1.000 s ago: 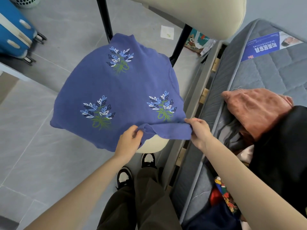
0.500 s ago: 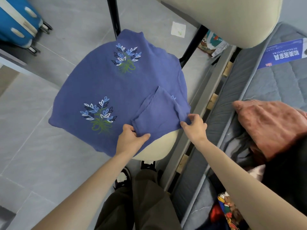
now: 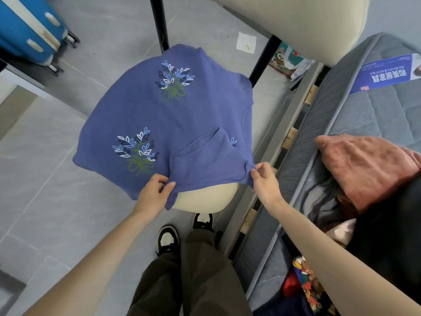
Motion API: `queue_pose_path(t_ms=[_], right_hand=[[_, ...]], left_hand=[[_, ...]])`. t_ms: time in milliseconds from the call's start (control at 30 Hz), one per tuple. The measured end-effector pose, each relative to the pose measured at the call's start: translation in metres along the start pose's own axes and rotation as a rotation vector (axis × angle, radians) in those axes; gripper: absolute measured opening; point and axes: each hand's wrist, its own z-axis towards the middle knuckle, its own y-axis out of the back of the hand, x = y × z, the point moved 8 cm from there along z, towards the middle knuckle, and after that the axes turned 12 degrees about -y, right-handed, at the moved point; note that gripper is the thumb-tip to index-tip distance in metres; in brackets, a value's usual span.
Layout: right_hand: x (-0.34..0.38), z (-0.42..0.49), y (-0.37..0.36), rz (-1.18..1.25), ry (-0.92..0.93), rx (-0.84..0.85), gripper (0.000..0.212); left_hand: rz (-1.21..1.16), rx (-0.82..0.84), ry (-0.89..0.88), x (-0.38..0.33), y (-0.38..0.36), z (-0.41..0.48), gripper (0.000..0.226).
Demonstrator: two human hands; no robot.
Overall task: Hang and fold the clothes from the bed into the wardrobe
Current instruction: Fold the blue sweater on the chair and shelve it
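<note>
Folded sleeve (image 3: 200, 158) hides most of one flower print (image 3: 233, 141); probably a suitcase (image 3: 25, 30), cropped top-left

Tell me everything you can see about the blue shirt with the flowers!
The blue shirt looks like soft fabric, printed with blue-and-white leaf sprigs on green stems. It lies spread over a cream chair seat, edges drooping. One part is folded inward, mostly hiding a third sprig. The left hand grips its near edge; the right hand pinches a corner.

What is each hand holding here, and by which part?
Both hands hold the blue shirt: the left hand grips the near edge of its folded-over flap, the right hand pinches the flap's right corner.
</note>
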Motion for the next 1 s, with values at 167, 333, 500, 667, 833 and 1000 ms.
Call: queue_pose_path(t_ms=[167, 333, 500, 667, 833, 1000], right_hand=[[-0.028, -0.02, -0.026, -0.125, -0.139, 0.094, 0.016], [-0.047, -0.034, -0.034, -0.168, -0.219, 0.083, 0.009], [-0.037, -0.039, -0.023, -0.152, -0.168, -0.004, 0.01], [0.0, -0.032, -0.01, -0.08, -0.053, -0.058, 0.013], [0.043, -0.006, -0.001, -0.021, -0.028, -0.07, 0.015], [0.085, 0.028, 0.01, -0.072, 0.057, -0.108, 0.026]], left_hand=[[0.263, 0.03, -0.085, 0.008, 0.023, -0.017, 0.021], [0.45, 0.074, -0.043, 0.01, 0.027, -0.025, 0.028], [0.478, -0.037, -0.09, -0.019, 0.031, -0.021, 0.054], [0.473, -0.068, -0.196, -0.06, 0.033, -0.001, 0.053], [0.492, 0.002, -0.306, -0.104, 0.031, 0.038, 0.049], [0.537, 0.087, -0.384, -0.135, 0.023, 0.082, 0.047]])
